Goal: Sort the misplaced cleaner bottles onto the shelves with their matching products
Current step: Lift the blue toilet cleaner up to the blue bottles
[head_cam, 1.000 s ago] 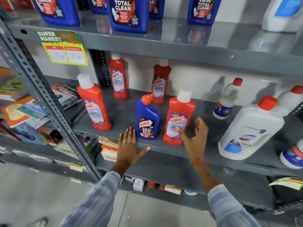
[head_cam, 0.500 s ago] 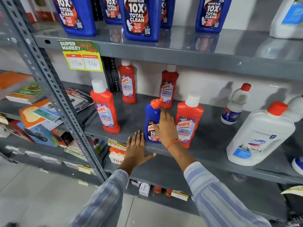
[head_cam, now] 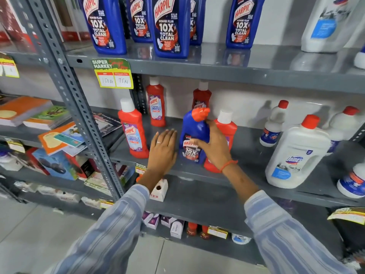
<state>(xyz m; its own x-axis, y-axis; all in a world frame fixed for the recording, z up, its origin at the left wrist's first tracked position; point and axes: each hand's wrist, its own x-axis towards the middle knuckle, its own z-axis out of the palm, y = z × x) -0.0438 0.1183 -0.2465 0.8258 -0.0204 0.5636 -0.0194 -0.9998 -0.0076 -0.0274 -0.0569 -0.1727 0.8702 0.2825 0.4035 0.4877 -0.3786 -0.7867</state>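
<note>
A small blue Harpic bottle (head_cam: 192,133) with an orange-red cap stands among red Harpic bathroom cleaner bottles (head_cam: 134,128) on the middle shelf (head_cam: 246,155). My right hand (head_cam: 212,147) is wrapped around the blue bottle's side, partly hiding a red bottle (head_cam: 227,125) behind it. My left hand (head_cam: 164,151) lies flat and open on the shelf just left of the blue bottle, holding nothing. Several matching large blue Harpic bottles (head_cam: 169,26) stand on the top shelf (head_cam: 217,64).
White Domex bottles (head_cam: 296,153) fill the right of the middle shelf. A perforated grey upright (head_cam: 73,99) divides this rack from stacked books (head_cam: 35,115) at left. A price tag (head_cam: 113,75) hangs from the top shelf edge. Small boxes (head_cam: 159,189) sit on lower shelves.
My right hand moved left from the red bottle onto the blue bottle and closed around it. My left hand slid up onto the shelf. The view moved closer and upward.
</note>
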